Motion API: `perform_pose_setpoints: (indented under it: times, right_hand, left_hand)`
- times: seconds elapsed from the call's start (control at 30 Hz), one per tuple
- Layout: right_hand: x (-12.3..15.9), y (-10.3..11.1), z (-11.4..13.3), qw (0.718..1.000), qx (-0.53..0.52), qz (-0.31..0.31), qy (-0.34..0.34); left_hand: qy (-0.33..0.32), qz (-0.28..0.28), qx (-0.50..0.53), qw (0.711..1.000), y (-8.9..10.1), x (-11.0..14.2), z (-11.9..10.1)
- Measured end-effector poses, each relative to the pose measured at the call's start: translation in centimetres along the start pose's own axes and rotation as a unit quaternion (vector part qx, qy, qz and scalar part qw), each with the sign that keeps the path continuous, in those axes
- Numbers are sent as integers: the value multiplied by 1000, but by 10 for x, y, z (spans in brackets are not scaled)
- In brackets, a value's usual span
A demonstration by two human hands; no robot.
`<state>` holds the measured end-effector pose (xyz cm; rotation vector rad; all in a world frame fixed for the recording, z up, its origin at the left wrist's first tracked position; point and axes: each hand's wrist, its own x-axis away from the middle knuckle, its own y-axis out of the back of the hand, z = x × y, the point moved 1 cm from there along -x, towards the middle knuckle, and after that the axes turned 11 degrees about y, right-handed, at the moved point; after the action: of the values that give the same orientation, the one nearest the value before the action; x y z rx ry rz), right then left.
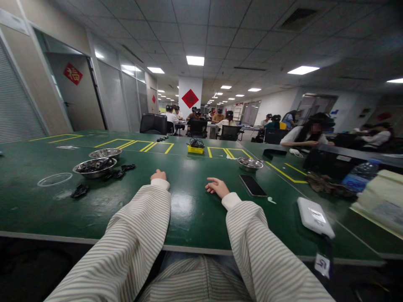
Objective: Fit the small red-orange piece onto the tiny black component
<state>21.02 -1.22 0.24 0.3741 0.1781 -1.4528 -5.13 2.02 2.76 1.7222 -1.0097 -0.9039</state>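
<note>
Both my arms in striped sleeves lie on the green table (189, 209). My left hand (158, 175) rests on the tabletop with its fingers curled under into a loose fist, nothing visible in it. My right hand (216, 186) lies on its side, fingers loosely curled and partly apart, holding nothing. A black phone (252, 185) lies flat just right of my right hand. A metal bowl (95, 167) of dark small parts stands to the left of my left hand, with loose black pieces (121, 171) beside it.
A second metal bowl (105, 153) sits behind the first, another bowl (249, 163) at centre right, a yellow tray (195, 148) with black cables farther back. A white device (315, 217) lies near the right front edge. Several people sit at tables beyond.
</note>
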Motion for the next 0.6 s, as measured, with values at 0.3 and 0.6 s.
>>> perform_pose_setpoints:
  times: [0.3,0.6]
  right_hand:
    - [1,0,0,1000,22,17,5]
    - [-3,5,-3,994,93,-43,40]
  left_hand:
    - [-152,-6,-7,988,-5,35,-32]
    - [-300,32,30,953,-32,77,-85]
